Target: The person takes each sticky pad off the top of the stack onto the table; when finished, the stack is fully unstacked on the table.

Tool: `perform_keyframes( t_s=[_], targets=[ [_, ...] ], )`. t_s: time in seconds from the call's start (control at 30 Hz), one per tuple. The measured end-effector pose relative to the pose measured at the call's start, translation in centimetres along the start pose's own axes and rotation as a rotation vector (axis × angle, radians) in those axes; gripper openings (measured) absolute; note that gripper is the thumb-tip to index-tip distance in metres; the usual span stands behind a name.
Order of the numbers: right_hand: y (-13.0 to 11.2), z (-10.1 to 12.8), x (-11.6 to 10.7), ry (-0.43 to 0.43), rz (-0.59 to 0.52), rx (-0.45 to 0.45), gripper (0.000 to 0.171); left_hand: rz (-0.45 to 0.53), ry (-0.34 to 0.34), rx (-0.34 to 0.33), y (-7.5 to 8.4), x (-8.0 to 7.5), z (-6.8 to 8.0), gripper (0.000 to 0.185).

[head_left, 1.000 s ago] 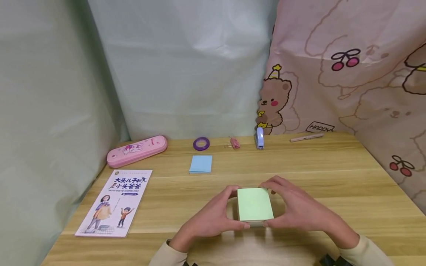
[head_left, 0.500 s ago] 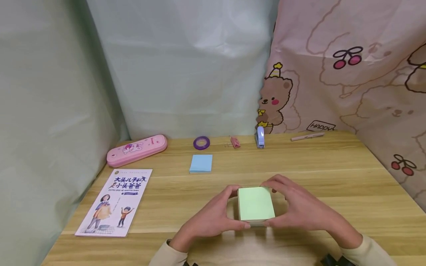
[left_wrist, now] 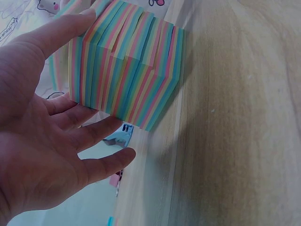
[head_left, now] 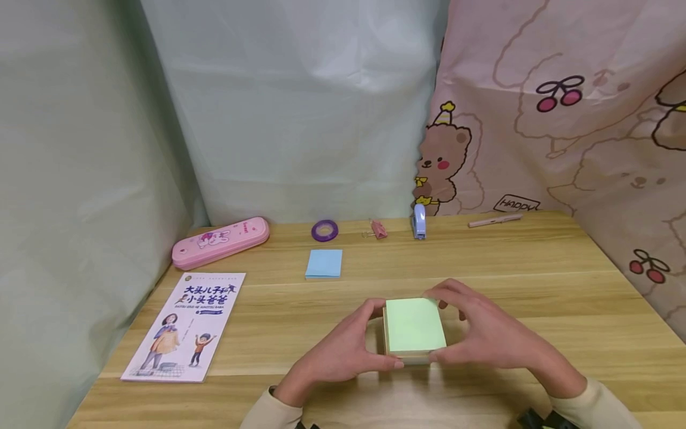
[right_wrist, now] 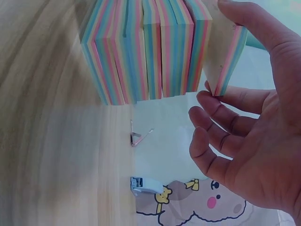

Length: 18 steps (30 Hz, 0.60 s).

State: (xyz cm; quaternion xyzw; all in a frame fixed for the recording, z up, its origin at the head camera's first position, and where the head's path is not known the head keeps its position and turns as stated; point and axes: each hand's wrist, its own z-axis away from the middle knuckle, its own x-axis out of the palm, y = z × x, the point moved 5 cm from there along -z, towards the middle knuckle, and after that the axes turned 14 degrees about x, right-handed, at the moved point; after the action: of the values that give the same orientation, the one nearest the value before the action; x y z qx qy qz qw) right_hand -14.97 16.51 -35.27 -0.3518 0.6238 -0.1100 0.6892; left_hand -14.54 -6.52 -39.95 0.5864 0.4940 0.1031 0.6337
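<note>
In front of me in the head view stands a tall stack of sticky-note pads point(head_left: 415, 360), its sides striped in pink, yellow, green and blue in the left wrist view. My left hand point(head_left: 351, 348) grips it from the left, thumb on the near side and fingers at the far side. From the right, my right hand point(head_left: 485, 330) pinches the light green top pad point(head_left: 415, 325) between thumb and fingers. A gap shows in the right wrist view between this top pad point(right_wrist: 230, 59) and the stacked pads point(right_wrist: 146, 61).
A blue sticky-note pad point(head_left: 324, 264) lies beyond the stack. Along the back are a pink pencil case point(head_left: 221, 243), purple tape roll point(head_left: 324, 230), pink binder clip point(head_left: 378, 229), lilac stapler point(head_left: 420, 222) and pen point(head_left: 495, 221). A booklet point(head_left: 184, 328) lies at left.
The green top pad has shifted up and to the right with my right hand, uncovering the stack's left edge. My left hand has stayed in place.
</note>
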Motion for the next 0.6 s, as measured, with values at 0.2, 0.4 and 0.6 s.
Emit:
perform_keyframes(
  t_s=[0.2, 0.4, 0.6],
  targets=[
    [0.5, -0.1, -0.8, 0.02, -0.03, 0.026, 0.078, -0.015, 0.006, 0.007, 0.1, 0.0, 0.0, 0.09],
    [0.8, -0.6, -1.8, 0.066, -0.046, -0.006, 0.078, -0.012, 0.007, 0.008, 0.1, 0.1, 0.0, 0.087],
    [1.2, -2.0, -2.8, 0.101, -0.069, -0.019, 0.077, -0.002, 0.008, 0.016, 0.2, 0.1, 0.0, 0.089]
  ],
)
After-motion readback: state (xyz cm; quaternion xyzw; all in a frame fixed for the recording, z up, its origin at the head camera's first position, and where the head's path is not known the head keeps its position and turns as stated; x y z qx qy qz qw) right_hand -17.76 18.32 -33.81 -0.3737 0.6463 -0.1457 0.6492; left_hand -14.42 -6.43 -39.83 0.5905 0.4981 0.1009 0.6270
